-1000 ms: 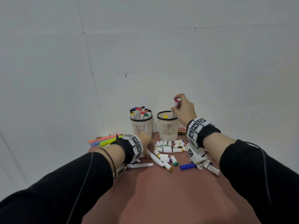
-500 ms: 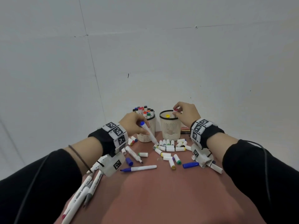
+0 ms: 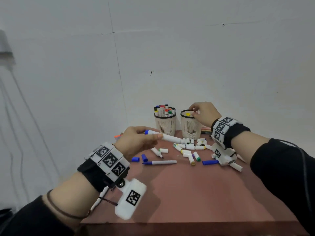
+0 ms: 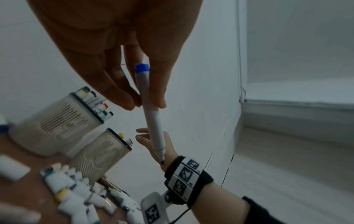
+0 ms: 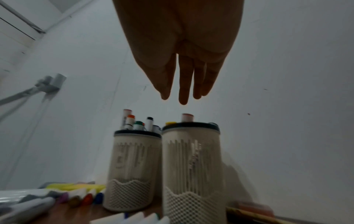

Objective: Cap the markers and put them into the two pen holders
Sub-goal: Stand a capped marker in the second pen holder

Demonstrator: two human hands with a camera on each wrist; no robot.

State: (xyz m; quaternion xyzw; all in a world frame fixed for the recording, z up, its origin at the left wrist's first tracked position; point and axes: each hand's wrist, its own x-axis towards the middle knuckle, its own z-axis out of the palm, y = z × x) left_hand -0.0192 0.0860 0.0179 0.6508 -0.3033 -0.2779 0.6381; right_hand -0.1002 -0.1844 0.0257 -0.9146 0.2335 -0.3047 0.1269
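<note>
A reddish-brown table stands against a white wall. At its 12 o'clock edge stand two cream mesh pen holders side by side. The left holder is packed with capped markers; the right holder shows only a yellow-capped and a red-capped marker. Loose caps and markers lie scattered in front of the holders, toward 1 o'clock.

The left hand pinches an uncapped white marker with a blue end, held level above the table at 11 o'clock, its bare tip pointing right. The right hand hovers just above the right holder's rim, fingers straight and loose, holding nothing.

Half a second ago the right hand's fingers were closed on the red-capped marker, now released into the holder. The left hand has drawn back from the left holder, turning its marker flatter.
</note>
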